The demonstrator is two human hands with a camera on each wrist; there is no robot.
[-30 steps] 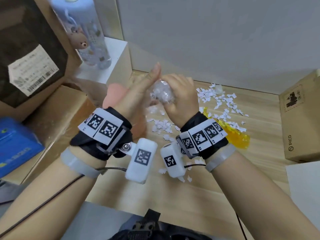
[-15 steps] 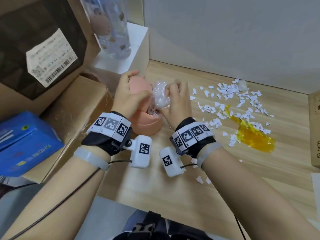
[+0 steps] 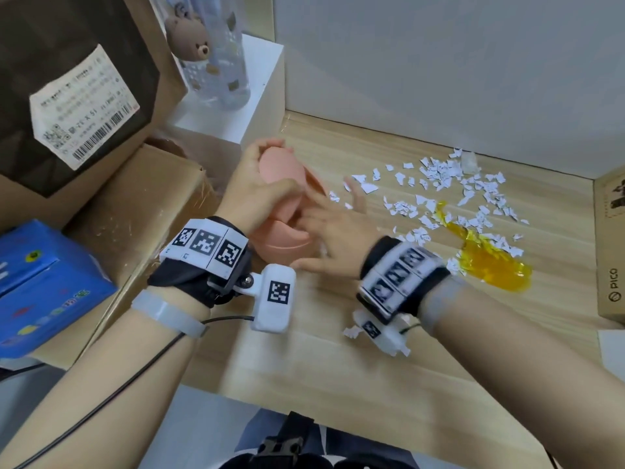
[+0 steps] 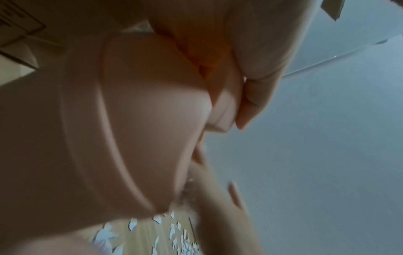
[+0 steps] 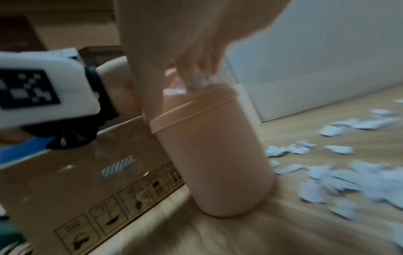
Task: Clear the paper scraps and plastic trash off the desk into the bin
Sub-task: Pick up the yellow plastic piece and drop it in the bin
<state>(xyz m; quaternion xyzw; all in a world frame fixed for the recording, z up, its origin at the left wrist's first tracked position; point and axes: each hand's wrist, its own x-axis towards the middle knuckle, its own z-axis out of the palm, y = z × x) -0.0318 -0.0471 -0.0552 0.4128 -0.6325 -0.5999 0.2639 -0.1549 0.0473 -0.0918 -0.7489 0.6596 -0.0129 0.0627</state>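
A small pink bin (image 3: 284,247) stands on the wooden desk (image 3: 338,360) against a cardboard box. My left hand (image 3: 257,194) grips its flip lid (image 3: 280,170) and holds it tilted up; the left wrist view shows the lid (image 4: 152,120) with my thumb on its edge. My right hand (image 3: 333,228), blurred, hovers over the bin's mouth with fingers stretched out. In the right wrist view its fingertips touch crumpled clear plastic (image 5: 196,82) at the bin's (image 5: 213,155) rim. White paper scraps (image 3: 439,177) and a yellow plastic wrapper (image 3: 490,262) lie to the right.
Cardboard boxes (image 3: 128,211) and a blue box (image 3: 44,286) crowd the left. A white box carrying a bottle with a bear charm (image 3: 216,52) stands behind the bin. A PICO carton (image 3: 612,252) bounds the right, a grey wall the back.
The clear plastic wad went from my right hand's grip to the bin's mouth. My left hand took the lid and lifted it; my right fingers have straightened out.
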